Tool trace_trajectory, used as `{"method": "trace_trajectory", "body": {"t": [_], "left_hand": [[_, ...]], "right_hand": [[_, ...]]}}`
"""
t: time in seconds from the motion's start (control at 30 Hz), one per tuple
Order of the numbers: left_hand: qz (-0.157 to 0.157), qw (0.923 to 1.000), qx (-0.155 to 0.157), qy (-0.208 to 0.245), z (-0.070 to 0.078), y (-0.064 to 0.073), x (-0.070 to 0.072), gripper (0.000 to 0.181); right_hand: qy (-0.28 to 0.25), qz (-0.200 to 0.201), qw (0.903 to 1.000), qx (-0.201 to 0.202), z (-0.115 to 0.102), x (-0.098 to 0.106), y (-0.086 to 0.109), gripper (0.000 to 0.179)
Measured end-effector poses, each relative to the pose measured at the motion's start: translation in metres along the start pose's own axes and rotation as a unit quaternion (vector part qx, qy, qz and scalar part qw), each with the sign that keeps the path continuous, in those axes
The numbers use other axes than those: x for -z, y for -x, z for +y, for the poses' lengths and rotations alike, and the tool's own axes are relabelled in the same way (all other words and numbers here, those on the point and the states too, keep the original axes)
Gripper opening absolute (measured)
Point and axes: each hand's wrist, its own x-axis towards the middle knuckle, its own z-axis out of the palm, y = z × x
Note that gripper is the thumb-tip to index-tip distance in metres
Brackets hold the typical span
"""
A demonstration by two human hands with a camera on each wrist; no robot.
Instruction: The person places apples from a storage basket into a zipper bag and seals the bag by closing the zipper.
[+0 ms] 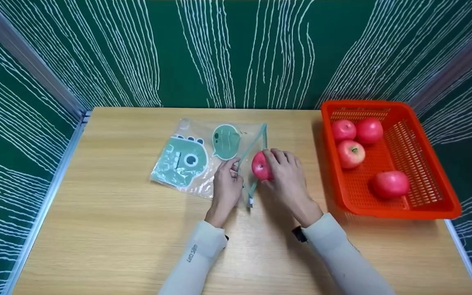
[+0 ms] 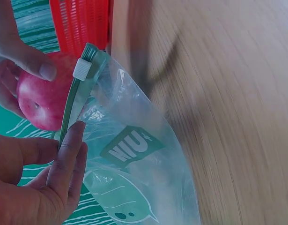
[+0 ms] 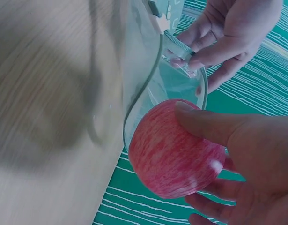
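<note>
A clear zip bag (image 1: 225, 141) printed with green cartoon figures lies on the table, its green-edged mouth spread toward the right. My left hand (image 1: 227, 184) pinches one edge of that mouth between thumb and fingers. In the left wrist view a white slider (image 2: 82, 69) sits at the end of the zip strip. My right hand (image 1: 288, 176) grips a red apple (image 1: 262, 166) right at the bag's opening. The right wrist view shows the thumb over the apple (image 3: 174, 150) and the fingers curled beneath it, with the gaping bag mouth (image 3: 158, 65) just behind.
An orange-red plastic basket (image 1: 428, 172) stands at the table's right side. Inside are several apples, one lying apart (image 1: 391, 184) near the front. Green panels with white wavy lines (image 1: 260, 53) enclose the wooden table (image 1: 109, 229) at the back and sides.
</note>
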Motion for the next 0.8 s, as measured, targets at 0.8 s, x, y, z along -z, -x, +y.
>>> {"method": "trace_trajectory", "body": {"t": [0.8], "left_hand": [[0.002,0.9999,0.002,-0.017,-0.001,0.002,-0.003,0.043]], "right_hand": [[0.013,0.016,0.9994,0.028,-0.006,-0.032,-0.016,0.080]]}}
